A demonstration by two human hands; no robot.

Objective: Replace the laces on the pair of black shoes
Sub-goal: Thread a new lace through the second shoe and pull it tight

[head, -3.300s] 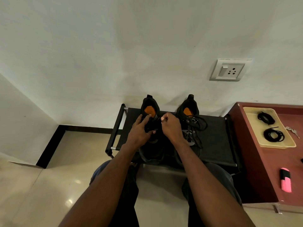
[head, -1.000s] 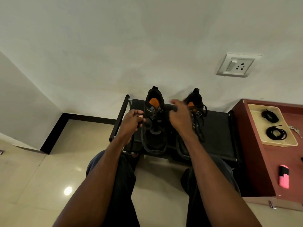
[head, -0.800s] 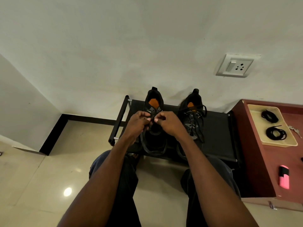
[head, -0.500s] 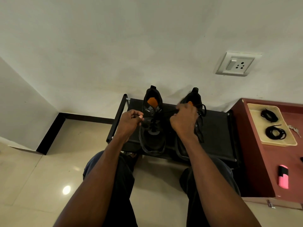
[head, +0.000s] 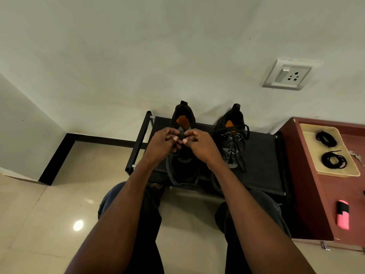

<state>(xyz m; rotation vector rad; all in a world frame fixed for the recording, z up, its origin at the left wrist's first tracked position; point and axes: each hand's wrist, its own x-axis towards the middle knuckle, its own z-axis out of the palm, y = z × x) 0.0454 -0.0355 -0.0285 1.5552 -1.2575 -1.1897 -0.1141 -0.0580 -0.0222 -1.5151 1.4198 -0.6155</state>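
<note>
The left shoe (head: 183,147) stood beside the right shoe (head: 232,143) on the black shoe rack (head: 260,155) against the wall, and half a second after your hands had been drawn apart to either side of it, you had brought them together again over its eyelets. Your left hand (head: 163,144) and right hand (head: 201,144) had their fingers curled, apparently pinching its lace, though the lace itself was hard to make out. That suggests you were working eyelet by eyelet; two coiled laces (head: 333,160) waited in the tray (head: 308,155) on the counter (head: 308,204).
</note>
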